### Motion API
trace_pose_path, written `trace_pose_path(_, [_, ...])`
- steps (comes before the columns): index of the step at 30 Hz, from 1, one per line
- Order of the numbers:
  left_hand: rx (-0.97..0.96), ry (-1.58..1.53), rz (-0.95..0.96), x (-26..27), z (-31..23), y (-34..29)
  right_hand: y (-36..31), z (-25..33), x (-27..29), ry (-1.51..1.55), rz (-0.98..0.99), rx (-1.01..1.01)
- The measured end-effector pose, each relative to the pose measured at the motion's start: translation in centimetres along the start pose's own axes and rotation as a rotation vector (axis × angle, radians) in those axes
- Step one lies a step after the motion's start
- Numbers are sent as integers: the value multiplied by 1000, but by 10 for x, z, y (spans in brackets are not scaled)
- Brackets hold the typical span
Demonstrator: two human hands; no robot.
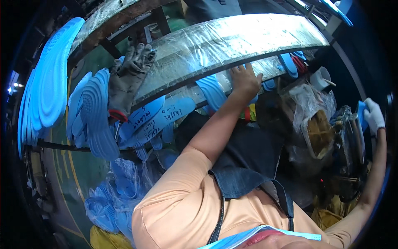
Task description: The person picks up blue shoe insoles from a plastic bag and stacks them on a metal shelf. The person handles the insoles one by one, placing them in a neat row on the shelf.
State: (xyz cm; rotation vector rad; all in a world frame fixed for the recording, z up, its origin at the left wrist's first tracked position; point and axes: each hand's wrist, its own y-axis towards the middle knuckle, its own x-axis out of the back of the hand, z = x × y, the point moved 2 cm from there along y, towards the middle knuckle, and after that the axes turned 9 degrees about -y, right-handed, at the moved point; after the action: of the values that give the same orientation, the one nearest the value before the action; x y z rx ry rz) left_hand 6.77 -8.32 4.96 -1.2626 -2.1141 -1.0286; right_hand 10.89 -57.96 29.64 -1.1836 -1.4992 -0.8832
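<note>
My left hand (244, 81) is bare and reaches up to the lower metal shelf (265, 68), under the edge of the plastic-covered upper shelf (232, 37). Its thumb and fingers are spread, with the fingertips partly hidden by that edge. A blue insole (212, 92) lies just left of the wrist. Far to the right, my right hand (375, 115), in a white glove, grips a blue piece that looks like an insole (362, 114), beside a dark machine (350, 137).
Stacked blue insoles (49, 79) and ridged ones (97, 108) hang at left. A grey work glove (130, 79) lies over the shelf's left end. Insoles with handwriting (157, 116) sit below. Bagged insoles (112, 199) stand lower left. A white cup (320, 79) and plastic-wrapped box (317, 128) are at right.
</note>
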Motion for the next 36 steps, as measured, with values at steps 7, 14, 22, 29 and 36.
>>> trace_pose_path(7, [147,7,214,-8,14,4,135,69,70,489,-96,55])
trace_pose_path(14, [157,-32,338,7,1,11,239,172,24,924,53,-231])
trace_pose_path(22, [181,-31,397,20,2,14,275,224,17,377,150,-305])
trace_pose_path(29, [100,-19,317,13,1,11,312,197,-7,-168,10,-301])
trace_pose_path(36, [72,-111,287,1,21,13,262,194,22,-224,-103,-200])
